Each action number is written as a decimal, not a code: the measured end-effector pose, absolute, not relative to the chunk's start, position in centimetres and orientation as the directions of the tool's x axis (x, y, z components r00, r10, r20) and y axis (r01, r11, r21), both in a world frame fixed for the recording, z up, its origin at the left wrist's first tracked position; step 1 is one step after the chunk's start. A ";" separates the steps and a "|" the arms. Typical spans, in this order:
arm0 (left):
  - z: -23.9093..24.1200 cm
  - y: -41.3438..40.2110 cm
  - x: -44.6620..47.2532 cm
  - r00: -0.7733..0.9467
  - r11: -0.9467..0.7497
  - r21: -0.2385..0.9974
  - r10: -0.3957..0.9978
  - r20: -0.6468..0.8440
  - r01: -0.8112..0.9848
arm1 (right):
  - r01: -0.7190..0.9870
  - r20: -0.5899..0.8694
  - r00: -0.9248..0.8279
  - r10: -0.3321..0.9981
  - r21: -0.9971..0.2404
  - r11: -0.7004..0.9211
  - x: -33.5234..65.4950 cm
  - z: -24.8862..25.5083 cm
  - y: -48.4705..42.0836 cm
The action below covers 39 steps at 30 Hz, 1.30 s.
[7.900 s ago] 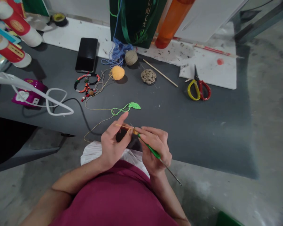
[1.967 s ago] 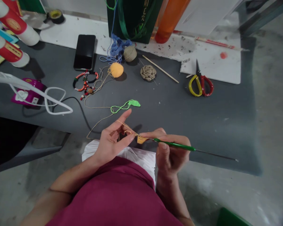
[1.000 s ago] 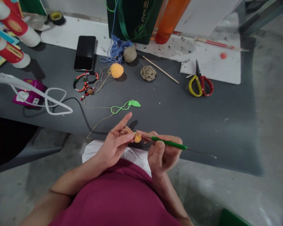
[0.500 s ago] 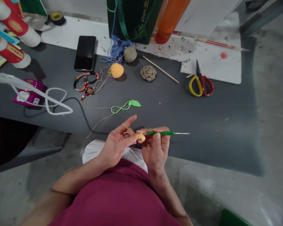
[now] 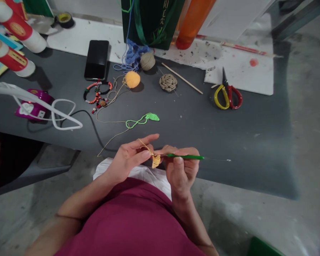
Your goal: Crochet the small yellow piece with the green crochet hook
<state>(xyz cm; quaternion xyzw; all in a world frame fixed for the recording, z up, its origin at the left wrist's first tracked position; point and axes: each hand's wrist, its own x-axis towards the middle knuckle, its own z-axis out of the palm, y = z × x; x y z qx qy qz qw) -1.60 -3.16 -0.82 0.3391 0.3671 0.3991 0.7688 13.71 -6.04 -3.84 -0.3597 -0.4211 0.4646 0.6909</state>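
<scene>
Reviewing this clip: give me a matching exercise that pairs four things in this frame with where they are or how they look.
Things:
1. crochet hook
2. orange crocheted piece
3. green crocheted leaf
4. scissors

Places and states:
A. yellow and red handles
B. lying on the dark table, trailing a thin green chain
C. held in the right hand
D. hanging just below the hook, near the left hand

Pairs: 1-C, 2-D, 3-B, 4-A

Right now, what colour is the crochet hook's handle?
The handle is green, best seen from the head view.
</scene>
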 end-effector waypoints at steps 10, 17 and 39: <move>0.5 -2.7 -1.7 0.341 0.455 0.866 0.864 -0.371 -0.209 | -0.155 0.468 0.178 0.865 -0.855 0.495 14.7 -4.4 -5.7; -0.4 -3.3 -0.8 0.314 0.477 0.831 0.866 -0.389 -0.286 | -0.229 0.319 0.253 0.913 -0.897 0.377 12.9 -3.9 -6.0; -1.7 -4.0 -0.3 0.303 0.455 0.786 0.886 -0.351 -0.418 | -0.354 0.100 0.347 0.932 -0.907 0.229 12.0 -4.1 -5.7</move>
